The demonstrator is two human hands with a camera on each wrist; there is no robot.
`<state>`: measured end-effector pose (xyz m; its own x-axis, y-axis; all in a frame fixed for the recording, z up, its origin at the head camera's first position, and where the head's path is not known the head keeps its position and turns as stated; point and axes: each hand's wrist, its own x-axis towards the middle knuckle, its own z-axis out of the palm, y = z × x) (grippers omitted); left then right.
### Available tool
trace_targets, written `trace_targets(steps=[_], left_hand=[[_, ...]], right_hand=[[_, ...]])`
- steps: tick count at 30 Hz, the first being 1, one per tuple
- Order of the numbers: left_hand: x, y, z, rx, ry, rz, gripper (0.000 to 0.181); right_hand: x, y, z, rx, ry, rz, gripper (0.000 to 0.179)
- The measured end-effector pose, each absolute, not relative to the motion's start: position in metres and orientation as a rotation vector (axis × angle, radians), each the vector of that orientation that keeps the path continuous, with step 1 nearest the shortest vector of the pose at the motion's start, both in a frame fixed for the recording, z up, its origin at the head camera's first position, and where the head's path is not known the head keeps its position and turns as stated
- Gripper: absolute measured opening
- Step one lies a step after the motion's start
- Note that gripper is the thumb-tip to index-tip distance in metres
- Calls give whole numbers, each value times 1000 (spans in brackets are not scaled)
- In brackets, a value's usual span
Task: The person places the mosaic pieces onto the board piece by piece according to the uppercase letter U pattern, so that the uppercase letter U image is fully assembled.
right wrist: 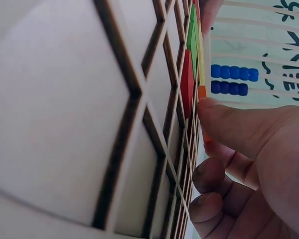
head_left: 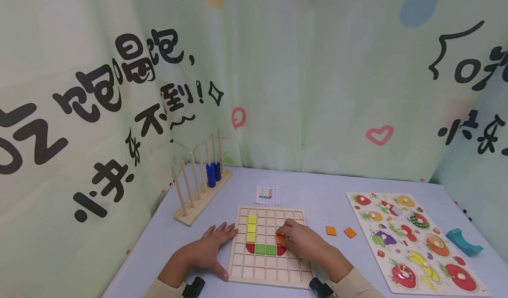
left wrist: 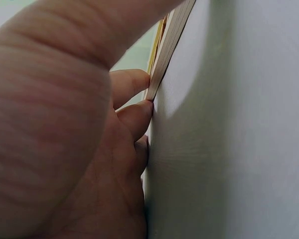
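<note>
A wooden grid board [head_left: 254, 272] lies on the table between the two hands. In it sit three yellow square tiles [head_left: 251, 228] in a column, two green square tiles [head_left: 266, 249] side by side, and a rounded red tile at each end of the green pair, the right-hand red tile [right wrist: 187, 84] showing beside the right hand. The right hand [head_left: 301, 243] pinches an orange square tile [head_left: 280, 239] between thumb and fingers, over the cell behind that red tile. With fingers spread, the left hand [head_left: 206, 250] rests at the board's left side; its fingertips [left wrist: 139, 79] touch the edge.
Two loose orange tiles [head_left: 340, 232] lie right of the board. Behind it is a small pattern card [head_left: 267, 195]. A peg rack [head_left: 202, 201] with blue beads stands at back left. Farther right are a fruit puzzle board [head_left: 397, 245] and a teal curved block [head_left: 464, 243].
</note>
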<state>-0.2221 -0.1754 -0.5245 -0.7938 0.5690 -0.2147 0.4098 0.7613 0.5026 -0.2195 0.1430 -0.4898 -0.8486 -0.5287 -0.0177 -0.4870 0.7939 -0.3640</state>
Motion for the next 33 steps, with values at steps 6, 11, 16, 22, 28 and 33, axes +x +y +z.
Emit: trace_targets(steps=[6,11,16,22,28,33], left_hand=[[-222,-175,-525,764,2605,632,123],[-222,-175,-522,779,2607,632,123],[-223,-175,-523,782,2611,628,123],[-224,-176,-525,779,2610,625,124],[-223,-176,-526,789,2597,640,124],[-223,-176,-526,771,2596,636,124]], right_hand=[[-219,143,-489,-797,2865,-541,23],[-220,143,-491,-805,2872,-550,22],[-221,144,-493,-819,2870,-558,21],[-223,144,-495,-869,2853,-571,20],[-223,143,-496,-893,2844,-578,20],[-222,143,-496,-903,2834,-591,20]])
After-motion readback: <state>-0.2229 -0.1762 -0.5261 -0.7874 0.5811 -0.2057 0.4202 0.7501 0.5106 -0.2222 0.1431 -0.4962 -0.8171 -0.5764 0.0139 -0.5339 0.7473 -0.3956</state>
